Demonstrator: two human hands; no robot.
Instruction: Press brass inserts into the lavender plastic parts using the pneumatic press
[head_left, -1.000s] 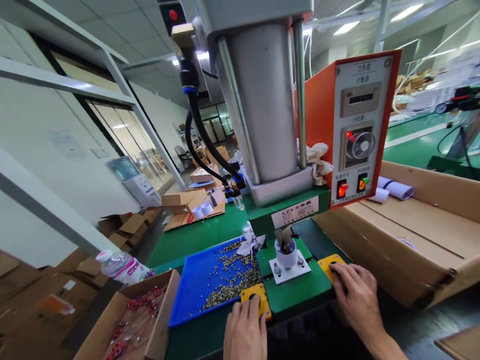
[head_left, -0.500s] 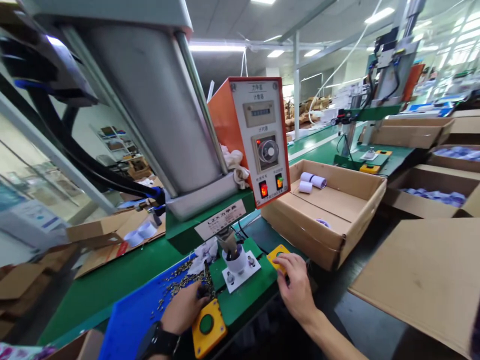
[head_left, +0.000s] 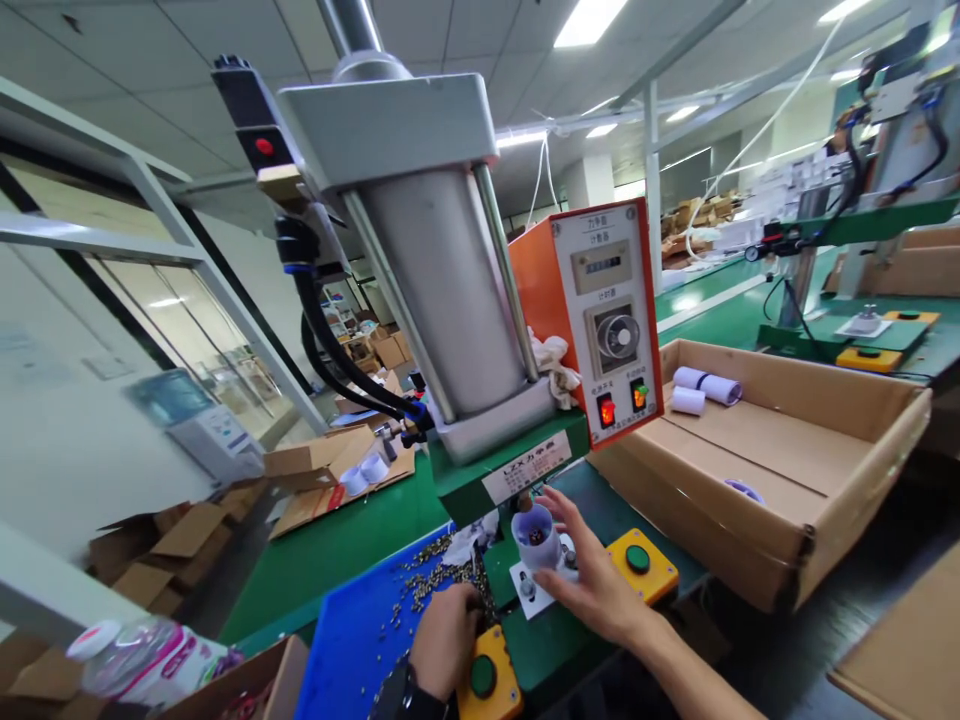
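A pneumatic press [head_left: 442, 300] stands on a green base. Under its ram a small white cup-shaped part [head_left: 535, 540] sits on a white fixture plate. My right hand [head_left: 592, 585] reaches to this part with fingers spread, fingertips beside it, holding nothing. My left hand [head_left: 444, 640] rests curled on the blue tray [head_left: 352, 640] among several small metal pieces [head_left: 431, 580], its fingers pinched into the pile. Two yellow boxes with green buttons flank the fixture, one near my left hand [head_left: 484, 680], one to the right [head_left: 641, 565].
An orange control box [head_left: 600, 320] with lit switches hangs on the press. A large cardboard box [head_left: 780, 450] with white rolls lies to the right. A plastic bottle [head_left: 150, 660] and a carton edge [head_left: 255, 685] sit at lower left. Another press station [head_left: 862, 330] stands behind.
My right hand left the right yellow button and moved to the white part under the ram. My left hand went from its button onto the blue tray. The camera swung.
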